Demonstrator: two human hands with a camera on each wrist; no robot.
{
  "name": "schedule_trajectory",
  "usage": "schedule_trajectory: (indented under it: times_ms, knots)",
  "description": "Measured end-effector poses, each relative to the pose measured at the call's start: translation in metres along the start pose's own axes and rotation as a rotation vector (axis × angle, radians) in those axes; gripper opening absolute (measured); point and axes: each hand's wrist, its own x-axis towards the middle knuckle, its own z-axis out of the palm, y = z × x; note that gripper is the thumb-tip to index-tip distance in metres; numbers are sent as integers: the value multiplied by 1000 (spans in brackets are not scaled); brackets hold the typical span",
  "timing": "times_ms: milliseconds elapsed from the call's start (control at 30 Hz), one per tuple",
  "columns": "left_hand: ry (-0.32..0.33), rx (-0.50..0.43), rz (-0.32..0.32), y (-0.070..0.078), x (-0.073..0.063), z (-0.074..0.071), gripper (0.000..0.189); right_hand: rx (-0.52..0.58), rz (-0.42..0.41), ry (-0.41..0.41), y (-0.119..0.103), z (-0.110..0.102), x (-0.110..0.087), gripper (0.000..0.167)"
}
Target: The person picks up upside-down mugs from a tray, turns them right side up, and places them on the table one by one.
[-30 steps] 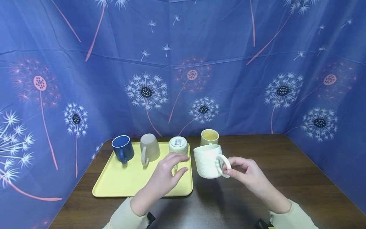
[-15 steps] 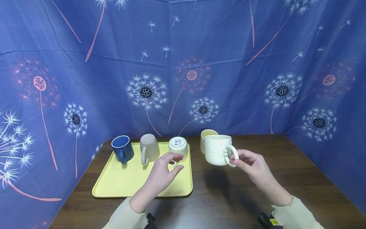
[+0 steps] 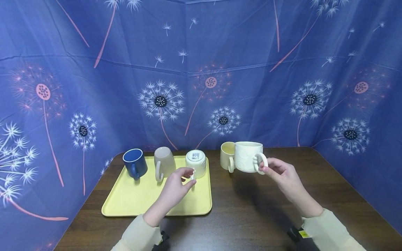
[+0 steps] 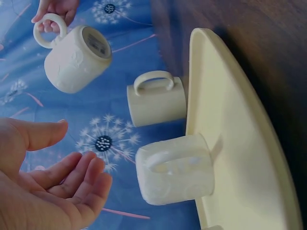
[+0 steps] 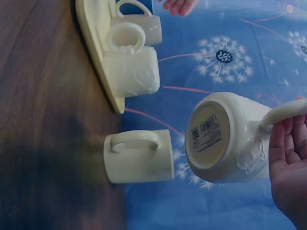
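Observation:
My right hand (image 3: 285,179) pinches the handle of a white embossed mug (image 3: 246,157), held upright in the air above the table's right half. Its labelled underside shows in the right wrist view. Close behind and left of it, a pale yellow mug (image 3: 226,160) stands upright on the table. My left hand (image 3: 174,186) hovers over the tray, holding nothing, thumb and fingers apart. In the head view its fingertips overlap the handle of an upside-down white mug (image 3: 196,167); the left wrist view shows them apart from that mug (image 4: 177,184).
A yellow tray (image 3: 138,205) lies on the brown wooden table (image 3: 251,223). Along its back also stand an upright blue mug (image 3: 138,165) and an upside-down grey mug (image 3: 166,164). A blue dandelion-print curtain (image 3: 260,104) encloses the table's back and sides.
My right hand has carried the white mug rightward and back, uncovering more of the yellow mug. My left hand has drifted slightly left over the tray.

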Motion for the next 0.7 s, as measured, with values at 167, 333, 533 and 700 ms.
schedule_trajectory:
  times_ms: [167, 333, 533, 700]
  knots:
    - [-10, -13, -43, -8, 3, 3, 32, 7, 22, 51, 11, -5, 4, 15]
    - [-17, -21, -105, -16, 6, 9, 34, -40, 43, 105, 22, -11, 8, 15]
    - [-51, 20, -186, -30, 8, 17, 40, -60, 81, 146, 34, -17, 13, 18]
    - [-87, 20, -231, -37, 10, 23, 41, -98, 95, 163, 46, -21, 17, 20]
